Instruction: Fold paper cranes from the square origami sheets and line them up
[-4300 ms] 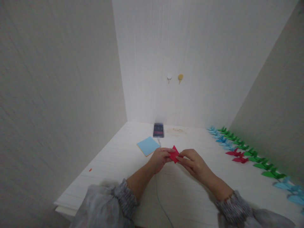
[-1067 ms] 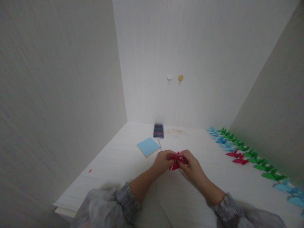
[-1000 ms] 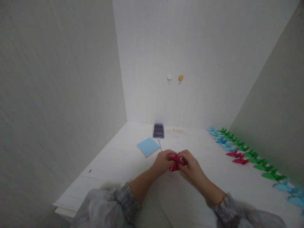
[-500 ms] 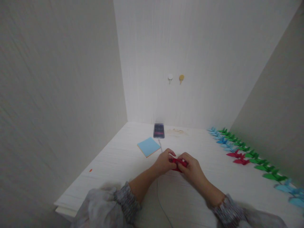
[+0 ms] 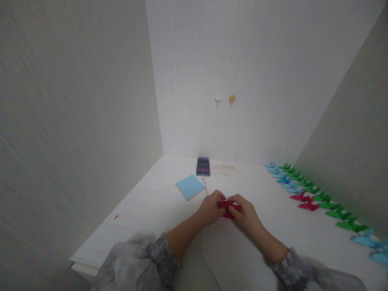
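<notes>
A small piece of folded red paper point(image 5: 228, 215) is held between both hands above the middle of the white table. My left hand point(image 5: 211, 207) pinches its left side, with thumb and fingers closed on it. On the other side, my right hand point(image 5: 242, 210) grips the paper, its thumb lying across the near face. The fingers cover much of the paper, so its exact folds cannot be made out. Beyond my left hand lies a stack of square light-blue paper point(image 5: 190, 187).
Rows of folded paper cranes, green point(image 5: 323, 197), blue point(image 5: 283, 179) and red point(image 5: 308, 204), line the table's right side. A blurred-out phone point(image 5: 203, 166) stands at the back, its white cable point(image 5: 203, 254) running toward me. An orange scrap point(image 5: 116, 216) lies left. Two hooks point(image 5: 232, 99) hang on the wall.
My fingers have shifted slightly on the red paper, and the left fingertips have come closer to the right ones. More of the paper's lower part shows. The rest stays put.
</notes>
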{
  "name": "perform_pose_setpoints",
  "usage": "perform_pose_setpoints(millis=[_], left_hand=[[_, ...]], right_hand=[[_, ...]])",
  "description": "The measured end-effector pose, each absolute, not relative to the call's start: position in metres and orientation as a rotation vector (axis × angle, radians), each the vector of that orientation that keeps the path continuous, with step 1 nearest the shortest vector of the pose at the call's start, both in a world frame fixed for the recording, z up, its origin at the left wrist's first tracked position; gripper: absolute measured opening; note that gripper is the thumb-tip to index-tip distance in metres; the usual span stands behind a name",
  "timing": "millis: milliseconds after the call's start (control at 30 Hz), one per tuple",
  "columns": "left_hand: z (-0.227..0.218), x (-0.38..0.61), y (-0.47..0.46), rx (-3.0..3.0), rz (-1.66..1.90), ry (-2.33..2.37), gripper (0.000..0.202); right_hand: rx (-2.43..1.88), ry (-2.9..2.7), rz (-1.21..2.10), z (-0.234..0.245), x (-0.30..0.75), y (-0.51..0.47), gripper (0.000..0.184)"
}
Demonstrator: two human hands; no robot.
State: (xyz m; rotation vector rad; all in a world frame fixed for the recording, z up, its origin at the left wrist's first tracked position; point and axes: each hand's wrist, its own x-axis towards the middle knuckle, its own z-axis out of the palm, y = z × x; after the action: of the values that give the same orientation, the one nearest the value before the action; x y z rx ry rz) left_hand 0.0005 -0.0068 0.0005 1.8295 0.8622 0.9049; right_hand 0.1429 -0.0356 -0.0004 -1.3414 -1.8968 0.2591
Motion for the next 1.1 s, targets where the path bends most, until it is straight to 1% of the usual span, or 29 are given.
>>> perform_pose_setpoints(millis=[100,367,733,933,1100], left_hand=[[-0.001,0.001,-0.005,1.779,0.932,0.876,0.021],[-0.004,0.003,-0.003,1.604,0.918,0.805,0.019],[-0.008,0.005,0.000,1.529,0.934,0.735,0.026],[-0.008,0.005,0.001,1.451,0.924,0.712,0.026],[-0.004,0.004,-0.001,1.475,0.934,0.674,0.026]], right_hand=[[-1.356,-1.934,0.221,0.003,0.143,-0.039,0.015],[-1.327,-1.950,0.069,0.013,0.141,-0.047,0.016],[-1.248,-1.824,0.223,0.008,0.145,-0.042,0.014],[-1.086,-1.849,0.266,0.012,0.148,-0.043,0.019],[-1.042,-1.852,0.321,0.015,0.150,-0.043,0.022]])
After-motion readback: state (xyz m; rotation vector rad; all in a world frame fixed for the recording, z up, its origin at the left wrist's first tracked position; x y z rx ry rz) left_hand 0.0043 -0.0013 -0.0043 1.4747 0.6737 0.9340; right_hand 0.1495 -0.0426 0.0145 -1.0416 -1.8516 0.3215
